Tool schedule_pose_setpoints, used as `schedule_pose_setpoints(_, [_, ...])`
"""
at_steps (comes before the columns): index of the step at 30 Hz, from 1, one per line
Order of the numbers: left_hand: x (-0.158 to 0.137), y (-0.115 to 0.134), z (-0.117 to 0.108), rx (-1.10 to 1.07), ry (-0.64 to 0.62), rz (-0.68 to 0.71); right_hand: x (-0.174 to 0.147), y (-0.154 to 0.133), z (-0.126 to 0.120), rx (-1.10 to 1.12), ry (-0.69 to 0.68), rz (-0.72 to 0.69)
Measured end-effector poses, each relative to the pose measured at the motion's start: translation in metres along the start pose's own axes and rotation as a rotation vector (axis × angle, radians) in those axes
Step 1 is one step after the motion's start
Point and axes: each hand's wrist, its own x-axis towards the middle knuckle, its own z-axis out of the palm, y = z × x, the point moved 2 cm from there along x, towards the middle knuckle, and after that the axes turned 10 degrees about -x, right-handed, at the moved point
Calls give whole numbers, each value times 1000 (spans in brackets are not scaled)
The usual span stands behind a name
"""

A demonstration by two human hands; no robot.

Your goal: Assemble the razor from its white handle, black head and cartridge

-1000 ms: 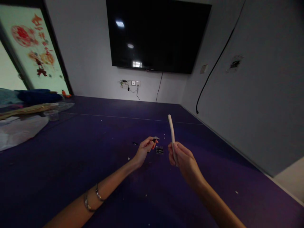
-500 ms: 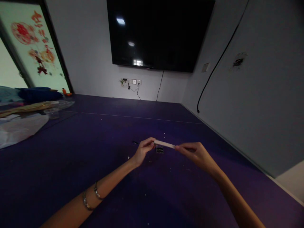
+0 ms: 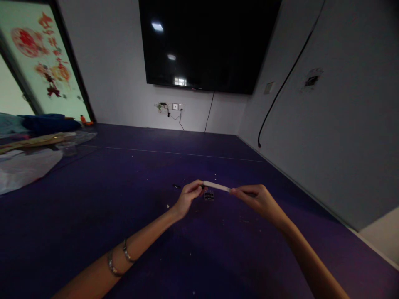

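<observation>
In the head view, the pale stick lies almost level near the middle of the frame, sloping slightly down to the right, between the two hands. The right hand, right of centre, pinches the stick's right end between thumb and fingers. The left hand, just left of centre, has its fingers closed on a small dark object, mostly hidden, at the stick's left end. Two bracelets circle the left forearm at lower left. Below the stick, a small black-and-clear case rests on the purple surface; a short dark piece lies left of the left hand. A wall-mounted television fills the upper centre, a black cable hangs at upper right, and a whitish plastic sheet spreads at the left edge
</observation>
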Motion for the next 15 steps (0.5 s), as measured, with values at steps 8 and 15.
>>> schedule_pose_setpoints(8, [-2,3,3,-25,-23,1,2,6,-2,-22,-26,0])
schedule_pose_setpoints(15, [-2,0,3,-70,-4,10,6,15,0,-16,-32,31])
